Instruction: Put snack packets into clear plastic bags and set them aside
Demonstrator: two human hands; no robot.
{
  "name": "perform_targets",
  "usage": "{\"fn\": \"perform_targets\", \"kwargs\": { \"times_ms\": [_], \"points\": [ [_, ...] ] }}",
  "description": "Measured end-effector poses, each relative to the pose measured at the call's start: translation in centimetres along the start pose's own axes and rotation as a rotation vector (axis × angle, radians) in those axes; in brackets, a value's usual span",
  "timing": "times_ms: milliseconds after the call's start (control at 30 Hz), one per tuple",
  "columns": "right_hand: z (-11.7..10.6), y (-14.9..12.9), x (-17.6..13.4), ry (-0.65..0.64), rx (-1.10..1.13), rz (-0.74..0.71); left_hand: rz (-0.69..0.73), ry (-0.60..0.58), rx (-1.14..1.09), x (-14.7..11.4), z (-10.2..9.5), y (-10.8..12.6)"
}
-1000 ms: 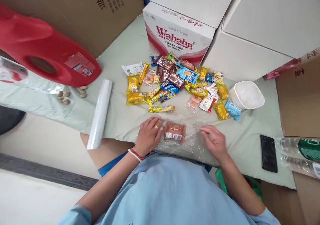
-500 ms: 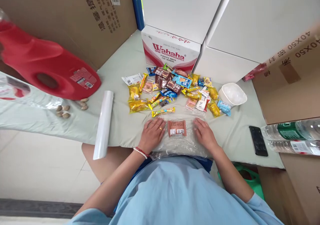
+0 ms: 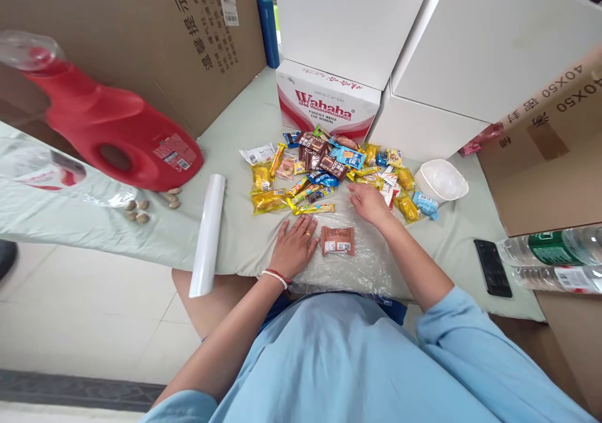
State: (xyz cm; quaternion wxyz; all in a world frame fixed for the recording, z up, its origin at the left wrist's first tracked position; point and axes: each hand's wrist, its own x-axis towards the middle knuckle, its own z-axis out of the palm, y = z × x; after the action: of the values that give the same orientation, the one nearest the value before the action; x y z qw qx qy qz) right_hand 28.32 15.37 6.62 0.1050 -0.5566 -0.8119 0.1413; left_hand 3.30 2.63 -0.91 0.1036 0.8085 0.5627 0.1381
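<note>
My left hand point(image 3: 296, 245) lies flat with fingers spread at the left edge of a sheet of clear plastic film point(image 3: 367, 266). Just right of it, a brown wrapped snack point(image 3: 337, 240) rests on the film, its white label toward me. My right hand point(image 3: 369, 202) is over the front of a heap of wrapped snacks point(image 3: 324, 161), fingers stretched forward and holding nothing visible. Closest to its fingertips are yellow packets and a red-and-white packet point(image 3: 387, 192). A thin yellow snack stick point(image 3: 314, 209) lies beyond my left fingers.
A white roll point(image 3: 207, 235) overhangs the table's front edge at left. Behind it are a red detergent bottle point(image 3: 126, 134), several brown nuts point(image 3: 137, 211) and a clear bottle. At right stand a white bowl point(image 3: 441, 179), a phone point(image 3: 491, 267) and water bottles point(image 3: 555, 247). Boxes border the back.
My right hand has left the film's right side and reached forward to the snack heap. My left hand stays on the film. The whole view has shifted slightly.
</note>
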Motion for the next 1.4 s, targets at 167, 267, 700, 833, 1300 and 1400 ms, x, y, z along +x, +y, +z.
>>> {"fn": "perform_targets", "kwargs": {
  "times_ms": [167,267,700,833,1300,1400],
  "points": [
    [1.7,-2.3,7.5,0.058,-0.056,-0.086,-0.012,-0.006,0.029,0.0,0.1,0.1],
    [2.4,-2.6,7.6,-0.025,-0.134,-0.060,-0.024,-0.005,0.044,0.0,0.2,0.1],
    [-1.5,3.3,-0.2,-0.171,-0.037,0.062,-0.009,0.019,0.030,0.0,0.5,-0.3],
    [-2.4,3.4,3.9,0.001,-0.167,0.046,-0.009,0.009,0.044,0.1,0.6,-0.3],
    [-4.4,5.1,7.3,0.279,0.098,-0.068,-0.035,-0.025,0.028,0.3,0.1,0.1],
    [-6.3,4.5,2.2,0.230,0.371,-0.130,-0.035,-0.021,0.008,0.4,0.2,0.1]
  ]
}}
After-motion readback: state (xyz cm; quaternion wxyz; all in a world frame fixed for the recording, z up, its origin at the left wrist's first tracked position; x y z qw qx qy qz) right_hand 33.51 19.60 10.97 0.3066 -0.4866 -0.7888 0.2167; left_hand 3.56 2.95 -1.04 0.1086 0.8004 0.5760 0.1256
